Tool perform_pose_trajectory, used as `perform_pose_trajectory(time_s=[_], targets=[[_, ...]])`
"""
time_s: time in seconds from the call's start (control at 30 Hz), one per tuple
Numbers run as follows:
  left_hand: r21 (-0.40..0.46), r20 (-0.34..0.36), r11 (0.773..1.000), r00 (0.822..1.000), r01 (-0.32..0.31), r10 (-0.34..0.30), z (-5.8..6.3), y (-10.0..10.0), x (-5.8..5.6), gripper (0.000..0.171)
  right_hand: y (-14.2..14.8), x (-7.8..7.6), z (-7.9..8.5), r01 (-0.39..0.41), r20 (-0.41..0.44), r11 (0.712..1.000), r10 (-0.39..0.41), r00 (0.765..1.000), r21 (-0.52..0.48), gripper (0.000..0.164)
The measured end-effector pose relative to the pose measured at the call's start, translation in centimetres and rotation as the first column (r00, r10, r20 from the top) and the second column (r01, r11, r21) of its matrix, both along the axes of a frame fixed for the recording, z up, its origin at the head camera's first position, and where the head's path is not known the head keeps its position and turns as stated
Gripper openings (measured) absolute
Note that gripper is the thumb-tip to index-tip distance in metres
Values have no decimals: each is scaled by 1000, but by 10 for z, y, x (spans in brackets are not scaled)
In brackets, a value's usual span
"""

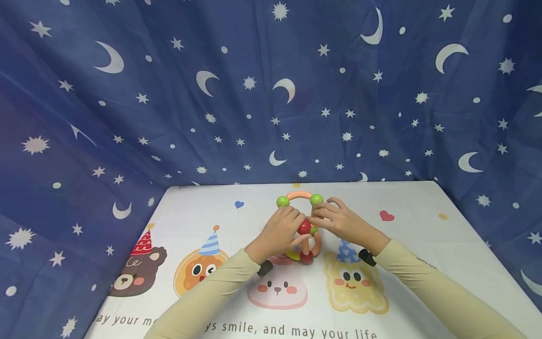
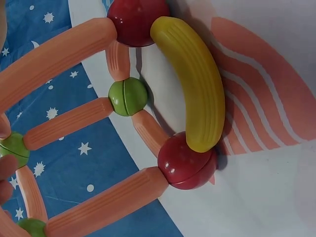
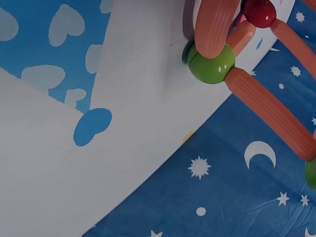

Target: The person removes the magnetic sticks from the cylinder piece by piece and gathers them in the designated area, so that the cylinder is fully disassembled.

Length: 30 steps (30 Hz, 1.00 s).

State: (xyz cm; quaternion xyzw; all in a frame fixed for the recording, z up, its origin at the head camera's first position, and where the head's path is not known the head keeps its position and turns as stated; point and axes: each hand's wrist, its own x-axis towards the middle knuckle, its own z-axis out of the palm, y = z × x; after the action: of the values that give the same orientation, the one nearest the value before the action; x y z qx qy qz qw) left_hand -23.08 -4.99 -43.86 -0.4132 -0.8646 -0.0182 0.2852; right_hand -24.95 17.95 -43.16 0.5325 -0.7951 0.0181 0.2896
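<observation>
A ball-and-stick construction toy [image 1: 299, 194] with orange sticks and red and green balls stands between both hands. My left hand [image 1: 279, 230] grips it from the left, and in the left wrist view its fingertips [image 2: 6, 170] are at a green ball [image 2: 15, 149]. A yellow curved stick [image 2: 202, 89] joins two red balls at the toy's base, close over the tabletop. My right hand [image 1: 340, 223] holds the toy from the right, its fingers bent by the upper red ball [image 1: 304, 227]. The right wrist view shows orange sticks meeting at a green ball [image 3: 212, 64], but none of that hand.
The toy stands on a white tablecloth [image 1: 220, 202] printed with cartoon faces, hearts and lettering. A dark blue curtain [image 1: 254, 127] with moons and stars hangs behind the table and along its sides.
</observation>
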Motion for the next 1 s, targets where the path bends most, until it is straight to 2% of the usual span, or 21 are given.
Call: perform_pose_trajectory(time_s=[0.23, 0.47, 0.83, 1.0], targets=[[3, 18, 1000, 1000, -1, 1, 1, 0, 0, 36, 0, -1, 0, 11, 45, 1000, -11, 999, -9, 46], [-2, 44, 1000, 999, 10, -10, 2, 0, -1, 35, 3, -2, -3, -14, 29, 1000, 14, 999, 1, 49], [4, 49, 1000, 999, 10, -10, 2, -1, -1, 36, 5, -5, -8, -62, 66, 997, 66, 996, -51, 56], [3, 34, 1000, 999, 10, -10, 0, -2, -2, 36, 7, -5, -7, -51, 78, 996, 57, 995, -74, 50]])
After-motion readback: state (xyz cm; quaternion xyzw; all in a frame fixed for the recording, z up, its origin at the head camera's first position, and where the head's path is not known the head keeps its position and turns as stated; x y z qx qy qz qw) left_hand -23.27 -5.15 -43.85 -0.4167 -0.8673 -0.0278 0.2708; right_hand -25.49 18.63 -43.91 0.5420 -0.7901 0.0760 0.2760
